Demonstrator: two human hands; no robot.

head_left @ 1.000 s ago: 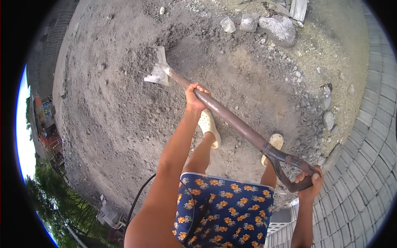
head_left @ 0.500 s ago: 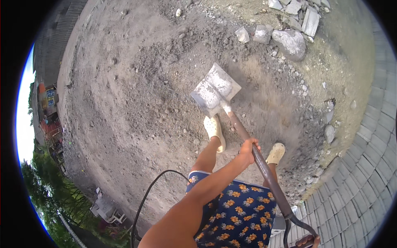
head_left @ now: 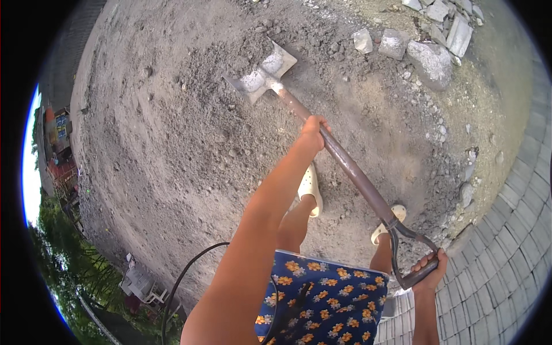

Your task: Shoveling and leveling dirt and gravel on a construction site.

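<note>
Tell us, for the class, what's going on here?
A person holds a shovel in both hands: the left hand grips the shaft toward the blade, the right hand the handle at the far end. Loose grey soil hides part of the blade. Pale stones lie beyond it to the right.

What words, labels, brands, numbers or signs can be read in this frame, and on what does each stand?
None can be read.
Metal-bladed shovel with a brown shaft: no lettering visible.
Dark-blue fabric garment with orange flowers: pattern only.
Small blue-and-orange patch at the far left: too small and blurred to tell whether it bears text.
</note>
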